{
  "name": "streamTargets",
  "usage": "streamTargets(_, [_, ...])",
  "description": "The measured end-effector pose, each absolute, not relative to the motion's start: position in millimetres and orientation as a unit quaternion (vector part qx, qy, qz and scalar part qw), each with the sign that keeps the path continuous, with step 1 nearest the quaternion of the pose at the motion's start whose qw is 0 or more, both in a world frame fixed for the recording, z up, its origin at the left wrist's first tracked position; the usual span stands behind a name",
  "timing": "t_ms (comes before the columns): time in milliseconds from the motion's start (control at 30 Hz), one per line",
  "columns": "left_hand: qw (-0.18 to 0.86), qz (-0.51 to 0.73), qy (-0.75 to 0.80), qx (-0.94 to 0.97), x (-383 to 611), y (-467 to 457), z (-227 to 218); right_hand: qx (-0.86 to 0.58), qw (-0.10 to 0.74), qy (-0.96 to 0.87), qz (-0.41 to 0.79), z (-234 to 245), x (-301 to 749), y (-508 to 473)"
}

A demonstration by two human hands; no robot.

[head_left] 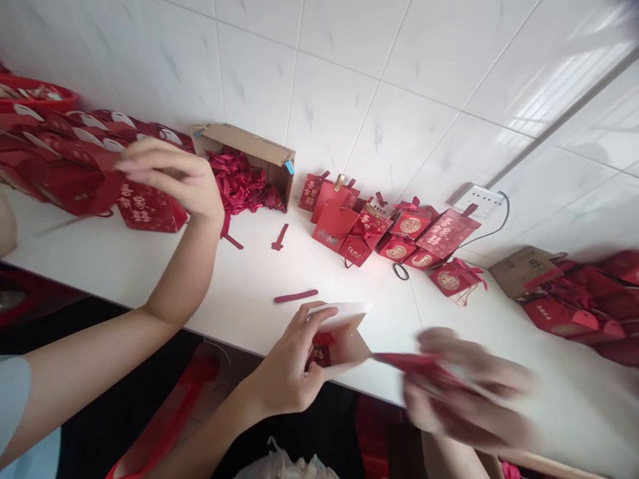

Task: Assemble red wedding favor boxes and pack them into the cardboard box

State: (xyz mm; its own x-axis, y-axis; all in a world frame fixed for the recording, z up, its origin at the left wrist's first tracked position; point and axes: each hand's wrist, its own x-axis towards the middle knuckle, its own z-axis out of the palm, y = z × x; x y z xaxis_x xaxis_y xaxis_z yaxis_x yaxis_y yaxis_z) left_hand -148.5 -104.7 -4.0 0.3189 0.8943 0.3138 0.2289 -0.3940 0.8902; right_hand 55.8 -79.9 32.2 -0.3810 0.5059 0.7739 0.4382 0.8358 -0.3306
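Note:
My left hand (294, 366) is wrapped round a small paper gift box (349, 336), tilted with its pale inside facing up. A small red packet with gold print (321, 355) shows inside it. Right of the box, my right hand (464, 392) is smeared by motion. Its fingers are closed round a blurred red item (429, 366), whose pointed end reaches the box's edge; its kind cannot be made out. Just above the box lies a dark red ribbon strip (296, 296) on the white table (239, 273).
A co-worker's hand (174, 176) reaches over a red gift box (150, 209) at left. Behind stands a cardboard box (244, 136) of red ribbons (239, 183). Several finished red boxes (399, 233) line the wall near a power strip (476, 199). More red boxes (564, 313) sit right.

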Motion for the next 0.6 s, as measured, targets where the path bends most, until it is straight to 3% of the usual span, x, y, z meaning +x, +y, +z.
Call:
streamTargets(33, [0.391,0.433,0.395,0.71,-149,-104,-3,-0.248,0.421,-0.872,0.028,37,59,-88])
streamTargets(100, [0.403,0.432,0.401,0.7,-150,-105,-2,-0.198,0.403,-0.893,0.026,43,64,-90])
streamTargets(233, [0.394,0.429,0.393,0.711,-149,-111,1,-0.302,0.571,-0.762,0.043,34,71,-52])
streamTargets(300, [0.379,0.431,0.374,0.728,-145,-115,3,-0.4,0.493,-0.764,0.113,15,61,-21])
streamTargets(400, [0.381,0.408,0.352,0.751,-138,-122,6,-0.397,0.27,-0.836,0.267,-25,32,21])
streamTargets(500, [0.394,0.379,0.358,0.757,-133,-130,7,-0.387,0.225,-0.845,0.292,-61,3,40])
streamTargets(600, [0.392,0.381,0.364,0.754,-129,-135,5,-0.406,0.231,-0.831,0.302,-78,-11,40])
